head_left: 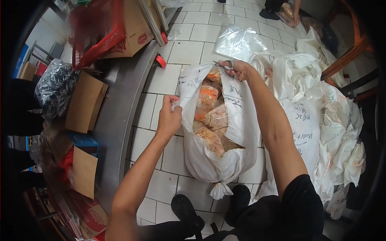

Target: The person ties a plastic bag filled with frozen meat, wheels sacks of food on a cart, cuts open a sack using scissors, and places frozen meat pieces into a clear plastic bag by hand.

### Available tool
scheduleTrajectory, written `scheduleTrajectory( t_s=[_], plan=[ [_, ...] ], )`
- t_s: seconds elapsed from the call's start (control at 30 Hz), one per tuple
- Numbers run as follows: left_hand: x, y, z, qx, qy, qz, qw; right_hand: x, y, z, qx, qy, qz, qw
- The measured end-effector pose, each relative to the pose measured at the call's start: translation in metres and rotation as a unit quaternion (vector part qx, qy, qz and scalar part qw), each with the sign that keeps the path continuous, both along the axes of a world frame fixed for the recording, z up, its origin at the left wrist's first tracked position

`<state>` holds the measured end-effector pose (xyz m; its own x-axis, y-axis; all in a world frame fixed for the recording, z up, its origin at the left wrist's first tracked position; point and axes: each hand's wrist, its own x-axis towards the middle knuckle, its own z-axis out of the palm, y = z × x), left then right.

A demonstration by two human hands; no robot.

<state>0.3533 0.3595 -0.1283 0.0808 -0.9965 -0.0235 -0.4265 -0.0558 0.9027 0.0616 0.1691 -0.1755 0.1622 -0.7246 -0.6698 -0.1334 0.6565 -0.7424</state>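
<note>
On the tiled floor in front of me lies a white woven sack (241, 124) with dark handwriting, its near end tied in a knot. A long slit runs along its top, and clear plastic packets (216, 116) with orange print show through. My left hand (170, 116) is closed, pinching the sack's fabric at the left side. At the sack's far end, my right hand (237, 70) has its fingers through the handles of a pair of scissors (227, 65). The blades are close to the slit's far end; whether they touch the fabric I cannot tell.
Crumpled white sacks (297, 120) are heaped to the right. Clear plastic bags (237, 42) lie beyond. Left is a metal shelf (120, 108) with cardboard boxes (86, 100) and a red crate (100, 44). Another person's hand (296, 19) is at the far right, near an orange frame (350, 60).
</note>
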Motion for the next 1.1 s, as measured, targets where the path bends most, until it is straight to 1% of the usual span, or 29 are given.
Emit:
scheduleTrajectory(
  t_s=[0.03,0.07,0.1,0.13,0.17,0.2,0.23,0.27,0.3,0.33,0.37,0.4,0.43,0.47,0.5,0.53,0.6,0.67,0.7,0.73,0.8,0.83,0.9,0.93,0.97,1.0,1.03,1.07,1.1],
  plan=[
    [0.000,-0.002,-0.005,0.000,0.000,-0.003,1.000,-0.003,0.000,-0.001,-0.019,0.057,0.034,0.998],
    [0.001,-0.005,-0.012,0.041,0.007,0.030,0.999,-0.007,0.001,-0.001,-0.021,0.056,0.034,0.998],
    [0.003,-0.008,-0.018,0.081,0.014,0.063,0.995,-0.011,0.006,0.005,-0.066,0.127,0.099,0.985],
    [0.006,-0.011,-0.027,0.081,0.015,0.065,0.994,-0.015,0.014,0.011,-0.109,0.198,0.164,0.960],
    [0.007,-0.014,-0.036,0.082,-0.005,0.079,0.993,-0.021,0.026,0.015,-0.150,0.213,0.161,0.952],
    [0.005,-0.017,-0.042,0.084,-0.024,0.092,0.992,-0.021,0.045,0.025,-0.148,0.217,0.163,0.951],
    [0.002,-0.017,-0.038,0.086,-0.019,0.093,0.992,-0.022,0.067,0.035,-0.170,0.257,0.145,0.940],
    [-0.001,-0.018,-0.030,0.082,-0.046,0.062,0.994,-0.021,0.089,0.040,-0.193,0.296,0.127,0.927],
    [-0.004,-0.019,-0.024,0.077,-0.073,0.031,0.994,-0.018,0.112,0.031,-0.244,0.325,0.120,0.906],
    [-0.004,-0.024,-0.025,0.075,-0.071,0.029,0.994,-0.012,0.132,0.024,-0.296,0.352,0.111,0.881],
    [-0.001,-0.030,-0.029,0.099,-0.138,-0.028,0.985,-0.006,0.148,0.036,-0.286,0.370,0.162,0.869],
    [0.000,-0.034,-0.032,0.120,-0.205,-0.086,0.968,0.000,0.158,0.020,-0.303,0.416,0.147,0.845],
    [-0.001,-0.035,-0.033,0.093,-0.235,-0.087,0.964,0.004,0.161,0.029,-0.284,0.395,0.123,0.865],
    [-0.001,-0.037,-0.036,0.088,-0.236,-0.091,0.964,0.004,0.163,0.039,-0.266,0.374,0.099,0.883],
    [0.001,-0.039,-0.041,0.084,-0.262,-0.096,0.957,0.001,0.161,0.043,-0.269,0.376,0.093,0.882],
    [-0.002,-0.038,-0.034,0.080,-0.288,-0.102,0.949,-0.004,0.158,0.043,-0.268,0.387,0.104,0.876],
    [-0.001,-0.037,-0.023,0.092,-0.300,-0.106,0.944,-0.013,0.164,0.036,-0.273,0.401,0.107,0.868],
    [0.012,-0.036,-0.023,0.059,-0.356,-0.146,0.921,-0.030,0.175,0.023,-0.275,0.503,0.158,0.804],
    [0.019,-0.031,-0.011,0.053,-0.366,-0.168,0.914,-0.043,0.183,0.023,-0.285,0.507,0.127,0.803],
    [0.027,-0.024,0.002,0.047,-0.363,-0.163,0.916,-0.058,0.190,0.030,-0.291,0.511,0.127,0.799],
    [0.043,-0.010,0.031,0.035,-0.397,-0.258,0.880,-0.085,0.204,0.045,-0.370,0.463,-0.022,0.805],
    [0.051,0.004,0.039,0.038,-0.393,-0.276,0.876,-0.090,0.218,0.055,-0.373,0.465,-0.026,0.802],
    [0.066,0.029,0.051,0.039,-0.393,-0.307,0.866,-0.103,0.249,0.070,-0.354,0.460,0.016,0.814],
    [0.072,0.037,0.059,0.080,-0.363,-0.318,0.872,-0.107,0.264,0.075,-0.354,0.463,0.015,0.812],
    [0.079,0.045,0.064,0.128,-0.330,-0.329,0.876,-0.111,0.281,0.075,-0.344,0.438,-0.002,0.830],
    [0.085,0.051,0.066,0.140,-0.326,-0.333,0.874,-0.114,0.292,0.068,-0.328,0.410,-0.018,0.851],
    [0.092,0.055,0.068,0.201,-0.262,-0.341,0.880,-0.120,0.298,0.056,-0.314,0.408,-0.013,0.857],
    [0.100,0.053,0.065,0.260,-0.196,-0.343,0.881,-0.129,0.301,0.045,-0.284,0.388,-0.047,0.876],
    [0.116,0.044,0.047,0.309,-0.189,-0.348,0.865,-0.134,0.301,0.036,-0.256,0.367,-0.081,0.891]
  ],
)
